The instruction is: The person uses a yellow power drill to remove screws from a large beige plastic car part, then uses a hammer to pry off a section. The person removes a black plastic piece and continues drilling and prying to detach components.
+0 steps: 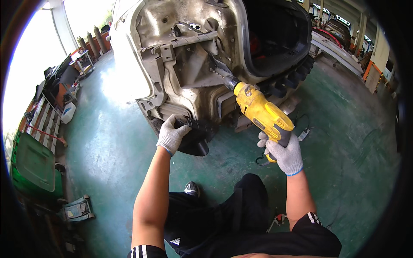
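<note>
Head view: drill (264, 109) held by right grip (285, 154), aimed at car (193, 94); black part (200, 126) grasped by left grip (172, 134), probably for steadying.

From afar I saw the right hand (287, 154) grip a yellow drill (263, 108), the left hand (171, 135) holding a black part (200, 125).

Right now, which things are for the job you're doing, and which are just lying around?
In the job:
- yellow drill, held in the gloved right hand
- black part, held by the gloved left hand
- car's bare metal rear, which the drill points at

Seemingly just lying about:
- green bin
- white jug
- little wheeled board
- tall cylinders
</note>
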Tool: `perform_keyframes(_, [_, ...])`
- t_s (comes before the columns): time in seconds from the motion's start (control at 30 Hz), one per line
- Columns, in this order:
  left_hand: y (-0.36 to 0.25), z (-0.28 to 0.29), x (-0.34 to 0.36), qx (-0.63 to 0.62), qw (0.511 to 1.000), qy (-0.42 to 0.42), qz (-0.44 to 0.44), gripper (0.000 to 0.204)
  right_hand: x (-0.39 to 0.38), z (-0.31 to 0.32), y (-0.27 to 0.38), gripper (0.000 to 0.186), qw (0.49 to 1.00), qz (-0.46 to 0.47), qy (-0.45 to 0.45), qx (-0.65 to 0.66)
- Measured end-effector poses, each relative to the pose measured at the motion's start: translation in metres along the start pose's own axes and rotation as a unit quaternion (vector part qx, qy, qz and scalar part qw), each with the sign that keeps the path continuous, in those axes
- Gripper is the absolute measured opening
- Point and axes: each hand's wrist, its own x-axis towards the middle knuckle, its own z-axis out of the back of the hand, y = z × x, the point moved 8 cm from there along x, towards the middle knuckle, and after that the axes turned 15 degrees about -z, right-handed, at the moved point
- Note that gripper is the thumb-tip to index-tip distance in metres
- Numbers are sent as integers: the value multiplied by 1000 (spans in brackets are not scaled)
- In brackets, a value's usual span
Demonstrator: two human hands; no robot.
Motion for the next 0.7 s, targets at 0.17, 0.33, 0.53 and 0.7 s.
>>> perform_keyframes(0.17, [5, 0, 6, -83, 996, 9, 35, 21, -4, 1, 12, 39, 999, -28, 8, -34])
perform_keyframes(0.33, [7, 3, 11, -87, 995, 11, 42, 19, -7, -10, 25, 31, 997, -17, -14, -79])
perform_keyframes(0.53, [17, 7, 14, -73, 996, 30, 33, 19, -7, -10, 26, 30, 997, -53, -26, -53])
perform_keyframes(0.7, [20, 6, 20, -84, 996, 12, 32, 22, -3, -5, 24, 27, 994, -38, -34, -97])
